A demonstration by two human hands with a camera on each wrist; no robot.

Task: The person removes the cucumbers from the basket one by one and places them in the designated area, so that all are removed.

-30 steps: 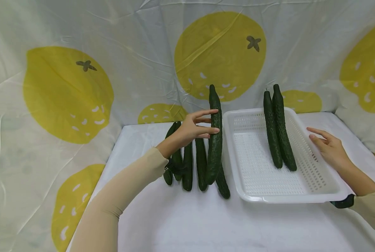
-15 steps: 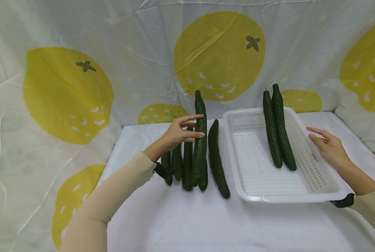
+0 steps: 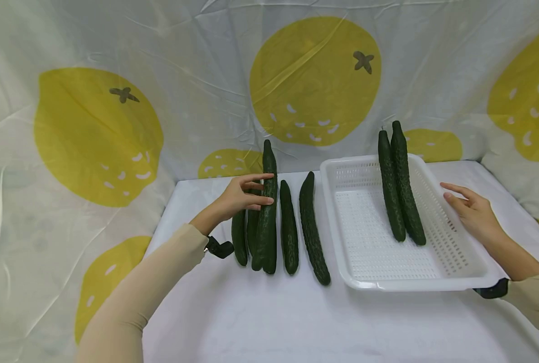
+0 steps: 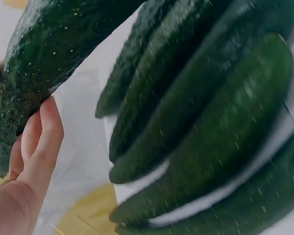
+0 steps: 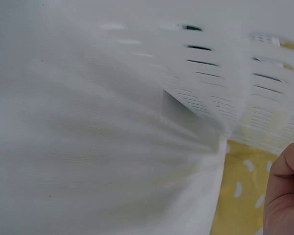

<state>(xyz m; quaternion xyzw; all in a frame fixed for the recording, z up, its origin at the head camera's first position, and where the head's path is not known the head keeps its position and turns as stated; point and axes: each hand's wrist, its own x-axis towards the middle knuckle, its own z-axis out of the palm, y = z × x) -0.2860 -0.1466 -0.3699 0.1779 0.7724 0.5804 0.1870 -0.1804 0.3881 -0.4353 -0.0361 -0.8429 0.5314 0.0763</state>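
My left hand [image 3: 238, 197] pinches a dark green cucumber [image 3: 268, 164] between thumb and fingers, its narrow end pointing away. Beneath it, several more cucumbers [image 3: 289, 227] lie side by side on the white cloth; the held one overlaps two of them in the head view. In the left wrist view, the held cucumber [image 4: 44, 49] hangs to the left of that row, fingers along its underside. A white perforated basket [image 3: 414, 286] stands to the right with two cucumbers [image 3: 391, 194] leaning over its far rim. My right hand [image 3: 475, 214] rests by the basket's right rim, forefinger extended.
A white cloth [image 3: 260, 322] covers the table. Behind it hangs a curtain [image 3: 197, 101] printed with yellow lemons. One cucumber [image 3: 314, 229] lies close to the basket's left side. The right wrist view shows the basket's slotted wall [image 5: 220, 93].
My left hand has carried the cucumber leftward over the row, from beside the basket to above the middle-left cucumbers. My right hand and the basket stay put.
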